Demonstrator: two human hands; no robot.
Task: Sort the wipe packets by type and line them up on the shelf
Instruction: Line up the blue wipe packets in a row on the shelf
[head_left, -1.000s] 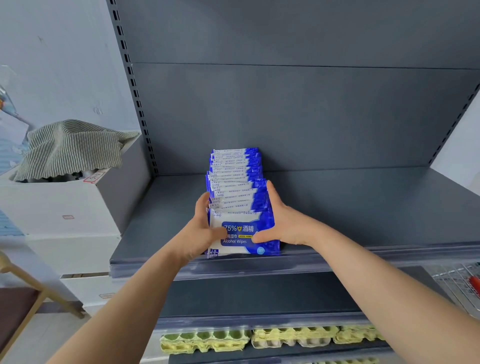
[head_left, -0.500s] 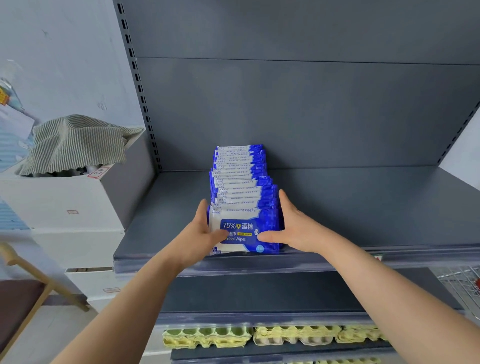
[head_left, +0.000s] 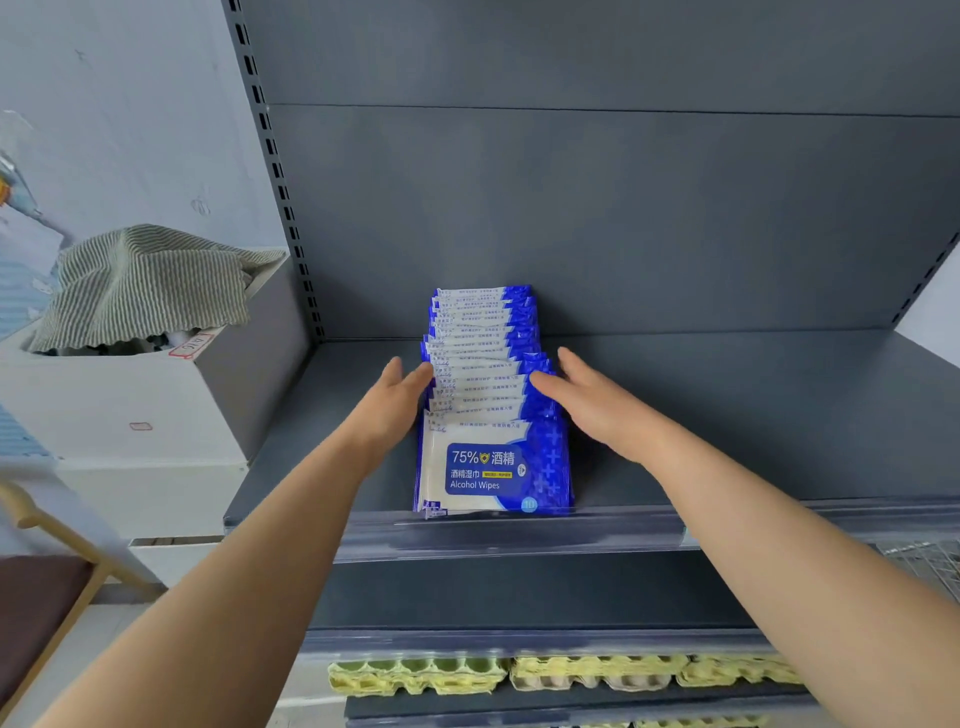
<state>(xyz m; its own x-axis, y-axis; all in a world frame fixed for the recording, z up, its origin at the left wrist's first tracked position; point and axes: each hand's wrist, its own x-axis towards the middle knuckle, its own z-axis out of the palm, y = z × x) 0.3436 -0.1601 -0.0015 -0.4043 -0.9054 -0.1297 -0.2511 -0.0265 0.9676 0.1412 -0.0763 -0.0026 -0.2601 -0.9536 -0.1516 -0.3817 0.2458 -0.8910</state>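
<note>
Left hand (head_left: 392, 402) and right hand (head_left: 592, 402), fingers straight, are flanking the wipe packets (head_left: 483, 384) row mid-frame, touching its sides.

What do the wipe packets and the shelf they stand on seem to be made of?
Wipe packets: likely thin plastic film, glossy, with crinkled sheen and sealed edges. Shelf: probably painted metal, matte dark grey; the slotted uprights suggest steel.

Even soft daylight, faint shadows, sharp centre, wide-angle bending at edges, slight blur lower left
</note>
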